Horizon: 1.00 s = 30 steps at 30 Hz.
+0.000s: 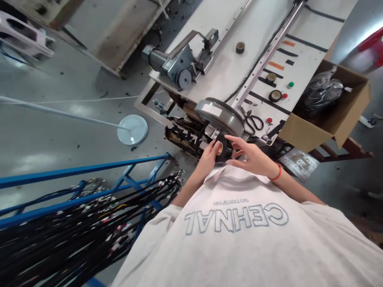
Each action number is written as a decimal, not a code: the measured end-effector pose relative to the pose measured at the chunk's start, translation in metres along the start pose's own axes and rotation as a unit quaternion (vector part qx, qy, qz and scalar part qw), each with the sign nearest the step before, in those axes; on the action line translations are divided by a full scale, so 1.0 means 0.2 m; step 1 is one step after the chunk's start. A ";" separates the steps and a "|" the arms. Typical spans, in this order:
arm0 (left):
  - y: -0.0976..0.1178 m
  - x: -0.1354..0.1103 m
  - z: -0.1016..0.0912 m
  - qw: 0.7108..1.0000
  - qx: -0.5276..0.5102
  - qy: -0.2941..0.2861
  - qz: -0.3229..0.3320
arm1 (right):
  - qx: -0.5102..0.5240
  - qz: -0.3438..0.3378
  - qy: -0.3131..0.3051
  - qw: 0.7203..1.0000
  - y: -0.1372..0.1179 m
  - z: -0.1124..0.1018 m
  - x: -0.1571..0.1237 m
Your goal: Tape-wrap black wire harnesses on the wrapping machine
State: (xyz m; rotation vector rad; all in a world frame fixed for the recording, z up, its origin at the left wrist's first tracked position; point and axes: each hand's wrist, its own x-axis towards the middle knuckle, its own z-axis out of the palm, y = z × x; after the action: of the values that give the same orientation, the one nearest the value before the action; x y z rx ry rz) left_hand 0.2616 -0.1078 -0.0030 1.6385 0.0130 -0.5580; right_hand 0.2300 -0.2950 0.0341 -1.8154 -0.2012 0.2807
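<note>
A roll of black tape (226, 151) with a tan core sits low in front of my shirt, just below a round grey machine housing (223, 113). My left hand (209, 154) grips the roll from the left, its thumb by the core. On the other side, my right hand (249, 156) has its thumb and forefinger spread apart. The right forefinger's tip reaches the roll's upper edge; the other fingers curl beside it, partly hidden. Black-handled scissors (253, 121) lie on the bench right of the housing.
The white bench (254, 36) carries a motor unit (176, 65), tape rolls (275, 95), tape strips and coloured buttons. A cardboard box (311, 133) stands at the right. A blue rack (119, 169) with black cable harnesses (83, 235) is at lower left. A pole with a round base (133, 129) stands left.
</note>
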 end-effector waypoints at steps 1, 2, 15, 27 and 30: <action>-0.03 -0.01 -0.01 1.000 0.011 0.005 -0.016 | -0.045 0.001 -0.010 0.999 0.00 0.01 0.00; -0.06 -0.02 -0.03 0.999 0.026 0.006 -0.031 | -0.085 0.003 -0.022 0.996 0.01 0.02 -0.01; -0.38 0.14 -0.17 0.901 -0.127 -0.242 -0.337 | 0.194 0.174 -0.098 0.960 0.38 0.15 0.09; -0.53 0.27 0.09 0.993 -0.044 0.033 -0.100 | 0.334 0.266 0.171 0.888 0.58 0.34 0.11; -0.52 0.30 0.03 0.996 -0.010 -0.013 -0.089 | 0.311 0.258 0.169 0.899 0.60 0.33 0.11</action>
State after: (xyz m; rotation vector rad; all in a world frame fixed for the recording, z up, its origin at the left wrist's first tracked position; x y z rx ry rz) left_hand 0.2785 -0.1150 -0.1222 1.6193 0.1471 -0.7127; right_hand 0.2309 -0.2590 -0.0990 -1.2159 0.5723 0.3461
